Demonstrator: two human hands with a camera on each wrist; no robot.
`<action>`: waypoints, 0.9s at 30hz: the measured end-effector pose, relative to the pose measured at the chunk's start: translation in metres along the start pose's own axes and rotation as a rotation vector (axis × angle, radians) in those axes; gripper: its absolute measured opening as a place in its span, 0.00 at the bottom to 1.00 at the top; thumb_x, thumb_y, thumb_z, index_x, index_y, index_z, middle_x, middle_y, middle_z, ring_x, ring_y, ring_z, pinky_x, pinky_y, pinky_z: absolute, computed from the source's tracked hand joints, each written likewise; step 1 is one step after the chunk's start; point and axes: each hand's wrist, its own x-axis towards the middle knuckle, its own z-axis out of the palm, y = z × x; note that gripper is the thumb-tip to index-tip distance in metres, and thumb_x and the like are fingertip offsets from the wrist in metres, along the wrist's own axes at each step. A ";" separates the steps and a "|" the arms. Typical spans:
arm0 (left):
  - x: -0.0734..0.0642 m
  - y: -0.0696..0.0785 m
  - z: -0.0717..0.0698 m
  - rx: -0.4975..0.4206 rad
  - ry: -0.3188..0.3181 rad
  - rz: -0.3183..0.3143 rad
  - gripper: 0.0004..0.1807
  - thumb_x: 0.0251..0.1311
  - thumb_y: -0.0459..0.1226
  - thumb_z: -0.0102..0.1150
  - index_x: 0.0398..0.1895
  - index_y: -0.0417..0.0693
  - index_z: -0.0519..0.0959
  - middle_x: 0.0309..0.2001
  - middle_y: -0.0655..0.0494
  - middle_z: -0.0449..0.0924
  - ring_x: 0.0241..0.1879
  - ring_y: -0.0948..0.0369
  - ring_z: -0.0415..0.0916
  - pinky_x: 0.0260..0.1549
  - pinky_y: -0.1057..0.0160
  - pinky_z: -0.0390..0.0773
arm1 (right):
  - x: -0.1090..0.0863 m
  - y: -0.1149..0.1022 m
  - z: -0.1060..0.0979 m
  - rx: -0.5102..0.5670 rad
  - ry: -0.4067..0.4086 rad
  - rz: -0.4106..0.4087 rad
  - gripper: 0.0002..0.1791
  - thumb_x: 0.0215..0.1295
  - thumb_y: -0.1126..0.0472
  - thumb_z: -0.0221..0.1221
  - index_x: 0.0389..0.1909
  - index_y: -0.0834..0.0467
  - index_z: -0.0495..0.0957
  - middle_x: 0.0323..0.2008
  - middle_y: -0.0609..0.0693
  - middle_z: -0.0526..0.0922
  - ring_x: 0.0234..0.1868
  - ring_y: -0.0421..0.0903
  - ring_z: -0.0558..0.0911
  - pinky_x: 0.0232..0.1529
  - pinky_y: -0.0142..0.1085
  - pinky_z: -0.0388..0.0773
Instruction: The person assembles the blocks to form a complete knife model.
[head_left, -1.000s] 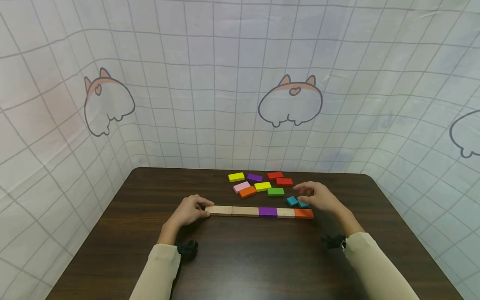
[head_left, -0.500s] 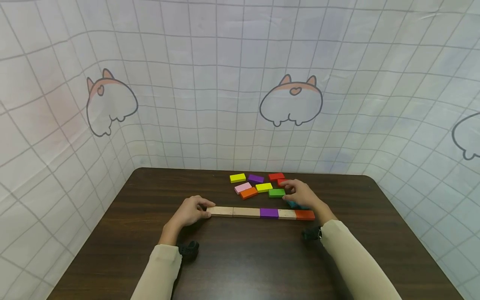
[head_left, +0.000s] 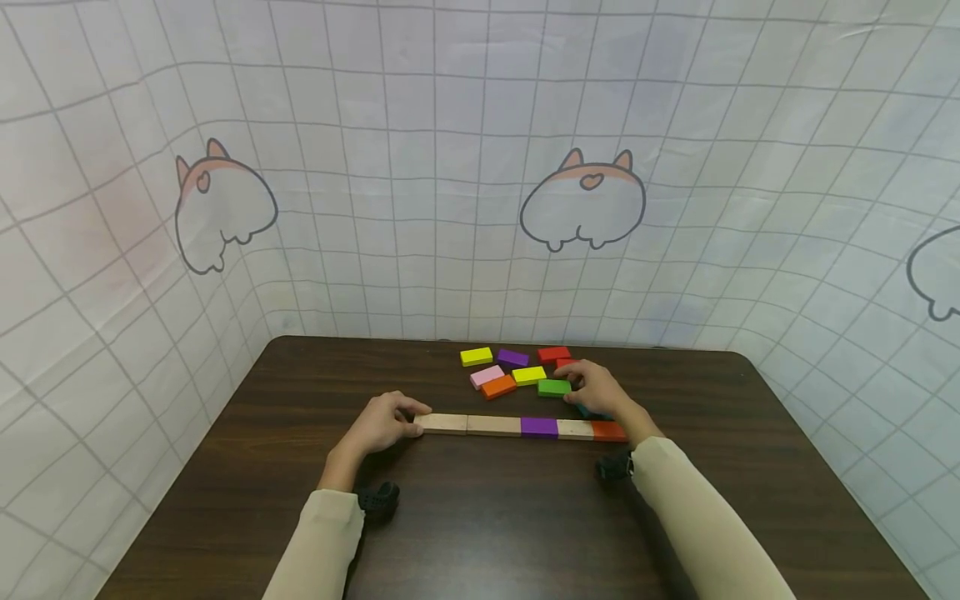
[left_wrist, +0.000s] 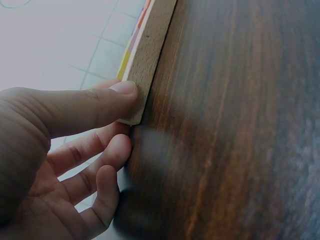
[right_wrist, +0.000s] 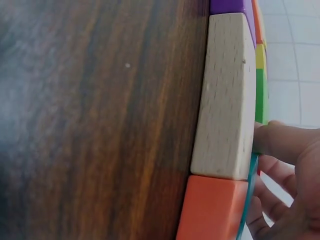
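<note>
A straight row of flat blocks lies across the table: two long plain wooden blocks (head_left: 494,426), a purple block (head_left: 539,427), a shorter plain one (right_wrist: 225,95) and an orange block (right_wrist: 212,207). At the row's left end my left hand (head_left: 381,422) pinches the end plain block (left_wrist: 145,55), thumb on its near side. Behind the row, my right hand (head_left: 600,391) has its thumb and fingers around the right end of the green block (head_left: 553,388). The fingertips on the far side are partly hidden. Teal blocks (head_left: 592,412) lie mostly hidden under this hand.
Behind the row lie yellow blocks (head_left: 476,357), another purple block (head_left: 513,358), a pink block (head_left: 487,377), another orange block (head_left: 498,387) and red blocks (head_left: 553,355). A white grid-patterned cloth (head_left: 405,275) hangs beyond the table's (head_left: 480,517) far edge.
My right hand has moved left from above the teal blocks to the green block, its fingers lowering around the block's right end. My left hand has stayed at the row's end.
</note>
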 end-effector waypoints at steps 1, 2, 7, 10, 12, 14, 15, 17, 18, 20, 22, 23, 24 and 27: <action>0.000 0.000 0.000 0.000 0.000 -0.001 0.16 0.59 0.33 0.73 0.51 0.54 0.89 0.49 0.51 0.82 0.41 0.57 0.78 0.39 0.56 0.82 | -0.001 0.000 0.000 -0.005 -0.002 -0.009 0.23 0.64 0.68 0.68 0.60 0.56 0.82 0.51 0.59 0.79 0.42 0.50 0.76 0.46 0.48 0.78; 0.000 0.000 0.001 -0.001 -0.002 -0.003 0.16 0.59 0.34 0.73 0.51 0.54 0.89 0.49 0.51 0.82 0.41 0.57 0.78 0.39 0.56 0.82 | -0.002 -0.001 -0.001 -0.008 -0.005 -0.016 0.23 0.64 0.68 0.68 0.60 0.56 0.82 0.49 0.58 0.79 0.41 0.49 0.75 0.44 0.46 0.77; 0.000 0.000 0.001 0.000 -0.003 -0.006 0.16 0.59 0.34 0.72 0.51 0.54 0.89 0.49 0.52 0.82 0.41 0.57 0.78 0.40 0.56 0.81 | -0.009 -0.005 -0.007 -0.015 -0.024 -0.058 0.22 0.64 0.68 0.67 0.59 0.57 0.83 0.44 0.55 0.75 0.36 0.47 0.71 0.38 0.38 0.70; 0.000 -0.001 0.001 0.002 -0.003 -0.006 0.16 0.60 0.34 0.72 0.52 0.54 0.89 0.49 0.52 0.81 0.42 0.57 0.78 0.40 0.56 0.82 | -0.015 -0.006 -0.011 -0.022 -0.017 -0.095 0.21 0.63 0.68 0.67 0.58 0.57 0.84 0.44 0.54 0.75 0.35 0.45 0.70 0.35 0.36 0.69; 0.000 -0.001 0.001 0.002 -0.003 -0.007 0.16 0.60 0.34 0.72 0.52 0.54 0.88 0.49 0.52 0.81 0.42 0.57 0.78 0.40 0.56 0.82 | -0.019 -0.008 -0.014 -0.024 -0.005 -0.126 0.20 0.63 0.69 0.68 0.57 0.58 0.84 0.44 0.54 0.75 0.33 0.44 0.70 0.35 0.36 0.69; 0.000 -0.001 0.001 0.001 -0.003 -0.008 0.16 0.60 0.34 0.72 0.52 0.54 0.89 0.49 0.52 0.81 0.41 0.57 0.78 0.40 0.56 0.82 | -0.023 -0.010 -0.017 -0.012 0.006 -0.150 0.20 0.62 0.69 0.68 0.56 0.58 0.84 0.43 0.54 0.76 0.33 0.44 0.70 0.35 0.36 0.69; 0.000 -0.001 0.001 0.000 -0.003 -0.008 0.16 0.59 0.34 0.72 0.52 0.54 0.89 0.49 0.51 0.81 0.41 0.57 0.78 0.40 0.56 0.82 | -0.026 -0.011 -0.019 -0.008 0.009 -0.162 0.20 0.62 0.69 0.68 0.56 0.58 0.84 0.43 0.54 0.76 0.33 0.44 0.70 0.34 0.36 0.69; 0.000 -0.001 0.001 -0.004 -0.002 -0.012 0.16 0.59 0.34 0.72 0.51 0.54 0.89 0.49 0.51 0.81 0.41 0.57 0.78 0.40 0.56 0.82 | -0.031 -0.014 -0.022 0.007 0.010 -0.178 0.20 0.63 0.68 0.68 0.57 0.58 0.84 0.42 0.54 0.75 0.32 0.44 0.70 0.34 0.36 0.69; 0.000 -0.001 0.001 -0.004 -0.002 -0.013 0.16 0.59 0.34 0.72 0.51 0.55 0.89 0.49 0.51 0.81 0.41 0.57 0.78 0.40 0.56 0.82 | -0.034 -0.015 -0.023 0.013 0.009 -0.183 0.20 0.63 0.68 0.68 0.57 0.57 0.84 0.42 0.54 0.75 0.32 0.44 0.70 0.34 0.36 0.69; 0.000 0.000 0.001 -0.005 -0.001 -0.014 0.16 0.59 0.34 0.72 0.51 0.55 0.89 0.49 0.51 0.81 0.41 0.58 0.78 0.40 0.56 0.82 | -0.040 -0.016 -0.024 0.021 0.004 -0.197 0.20 0.64 0.67 0.68 0.57 0.56 0.84 0.41 0.54 0.75 0.33 0.44 0.69 0.34 0.36 0.69; 0.000 0.000 0.001 -0.004 0.000 -0.015 0.16 0.59 0.33 0.72 0.51 0.55 0.89 0.49 0.51 0.81 0.41 0.57 0.78 0.40 0.56 0.82 | -0.047 -0.018 -0.024 0.030 -0.003 -0.200 0.20 0.64 0.66 0.68 0.57 0.54 0.84 0.41 0.52 0.75 0.33 0.44 0.70 0.35 0.35 0.69; 0.000 0.000 0.001 -0.002 0.000 -0.014 0.16 0.59 0.33 0.72 0.51 0.55 0.89 0.49 0.51 0.81 0.41 0.57 0.78 0.40 0.56 0.82 | -0.050 -0.019 -0.023 0.031 -0.009 -0.203 0.20 0.64 0.66 0.68 0.57 0.54 0.83 0.41 0.52 0.75 0.34 0.44 0.70 0.35 0.35 0.69; 0.000 0.000 0.001 -0.001 0.000 -0.013 0.16 0.59 0.33 0.72 0.51 0.55 0.89 0.49 0.51 0.81 0.41 0.57 0.78 0.40 0.56 0.82 | -0.053 -0.020 -0.023 0.031 -0.017 -0.207 0.20 0.64 0.66 0.68 0.57 0.53 0.83 0.41 0.51 0.75 0.34 0.44 0.71 0.35 0.34 0.70; 0.001 0.001 0.000 0.002 -0.001 -0.012 0.16 0.59 0.33 0.72 0.51 0.54 0.89 0.48 0.51 0.81 0.41 0.57 0.78 0.40 0.56 0.81 | -0.063 -0.023 -0.021 0.033 -0.044 -0.215 0.20 0.64 0.65 0.68 0.57 0.52 0.84 0.42 0.49 0.75 0.34 0.44 0.71 0.34 0.34 0.70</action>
